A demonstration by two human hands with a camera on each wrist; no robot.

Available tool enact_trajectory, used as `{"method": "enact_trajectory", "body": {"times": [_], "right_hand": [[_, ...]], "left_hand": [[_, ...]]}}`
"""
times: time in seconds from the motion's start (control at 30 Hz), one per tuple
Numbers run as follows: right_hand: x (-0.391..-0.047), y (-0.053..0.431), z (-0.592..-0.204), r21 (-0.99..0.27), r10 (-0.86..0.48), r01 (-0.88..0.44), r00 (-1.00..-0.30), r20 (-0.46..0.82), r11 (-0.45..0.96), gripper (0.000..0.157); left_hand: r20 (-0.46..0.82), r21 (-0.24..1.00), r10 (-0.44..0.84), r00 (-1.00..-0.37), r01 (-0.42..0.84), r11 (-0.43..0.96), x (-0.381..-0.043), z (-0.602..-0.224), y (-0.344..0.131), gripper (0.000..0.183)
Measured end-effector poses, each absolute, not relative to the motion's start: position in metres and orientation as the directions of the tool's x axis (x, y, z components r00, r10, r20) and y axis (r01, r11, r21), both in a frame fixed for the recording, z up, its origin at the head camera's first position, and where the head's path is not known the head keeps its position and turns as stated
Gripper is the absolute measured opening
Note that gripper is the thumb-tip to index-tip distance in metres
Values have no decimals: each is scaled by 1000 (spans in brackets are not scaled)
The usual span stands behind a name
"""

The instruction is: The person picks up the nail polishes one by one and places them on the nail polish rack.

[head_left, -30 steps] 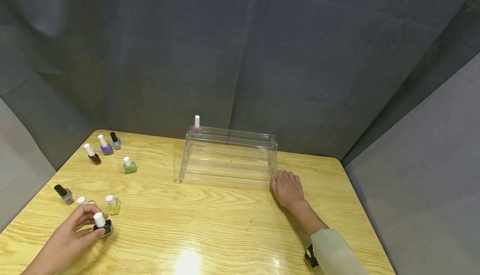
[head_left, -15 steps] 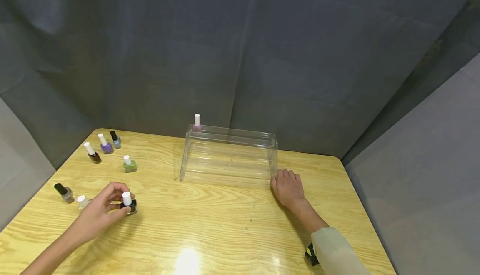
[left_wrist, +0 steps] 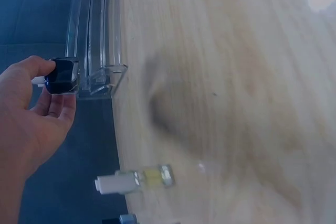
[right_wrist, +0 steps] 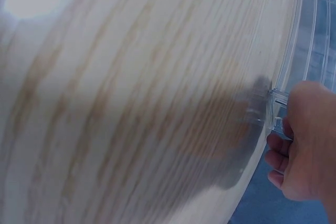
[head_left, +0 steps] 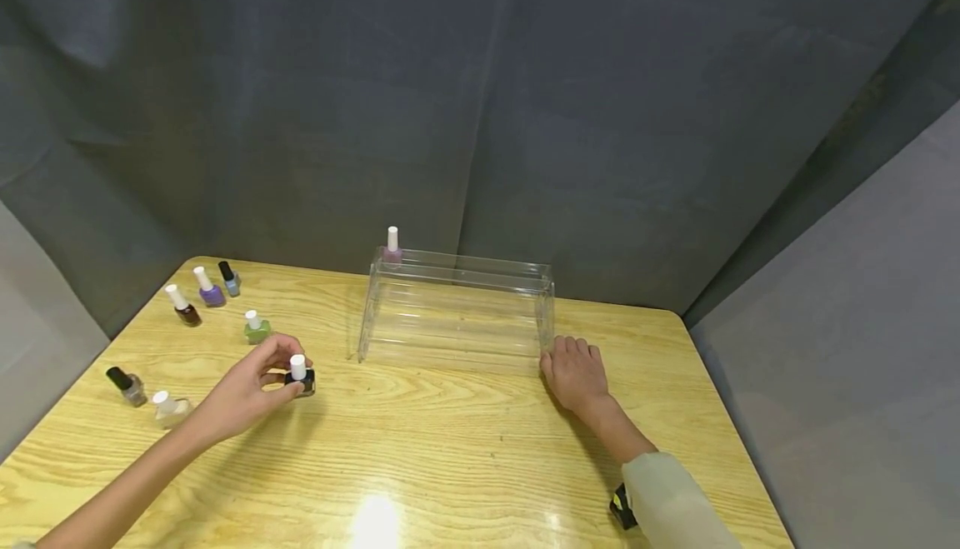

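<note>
My left hand (head_left: 251,386) pinches a dark nail polish bottle (head_left: 306,381) with a white cap, upright above the table. In the left wrist view the same dark bottle (left_wrist: 60,76) sits between thumb and fingers. A clear stepped display rack (head_left: 457,316) stands near the back edge. On its top tier, at the left end, is a pink-mauve nail polish bottle (head_left: 392,254). My right hand (head_left: 576,374) grips the rack's front right corner, its fingers partly hidden. Close behind my left hand stands a green nail polish bottle (head_left: 257,331).
Purple (head_left: 212,294), dark brown (head_left: 187,313) and light blue bottles (head_left: 230,285) stand at the table's back left. A grey bottle (head_left: 133,391) and a pale bottle (head_left: 172,411) are nearer the front. A black object (head_left: 622,507) lies beside the right sleeve.
My left hand has carried the dark nail polish bottle rightward and toward the back, nearer the rack. The right hand has stayed at the rack's corner.
</note>
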State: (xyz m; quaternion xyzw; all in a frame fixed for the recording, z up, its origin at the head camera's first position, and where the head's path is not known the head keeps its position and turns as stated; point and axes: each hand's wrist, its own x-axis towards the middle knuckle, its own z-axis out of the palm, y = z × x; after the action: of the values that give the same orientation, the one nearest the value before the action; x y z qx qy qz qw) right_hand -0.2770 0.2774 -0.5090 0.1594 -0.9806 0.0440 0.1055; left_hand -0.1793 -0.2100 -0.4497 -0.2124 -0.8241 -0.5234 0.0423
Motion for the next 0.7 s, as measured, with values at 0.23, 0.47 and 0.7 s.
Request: {"method": "enact_trajectory", "body": {"times": [0.23, 0.47, 0.7], "right_hand": [[-278, 276, -508, -68, -286, -301, -942, 173, 951, 31], [-278, 275, -506, -59, -285, -299, -943, 175, 953, 30], [-277, 276, -505, -76, -283, -299, -943, 176, 951, 30]], "left_hand": [[291, 853, 350, -890, 407, 326, -196, -443, -196, 30], [270, 867, 361, -893, 388, 313, -204, -447, -187, 32], [252, 870, 354, -901, 371, 324, -205, -449, -185, 33]]}}
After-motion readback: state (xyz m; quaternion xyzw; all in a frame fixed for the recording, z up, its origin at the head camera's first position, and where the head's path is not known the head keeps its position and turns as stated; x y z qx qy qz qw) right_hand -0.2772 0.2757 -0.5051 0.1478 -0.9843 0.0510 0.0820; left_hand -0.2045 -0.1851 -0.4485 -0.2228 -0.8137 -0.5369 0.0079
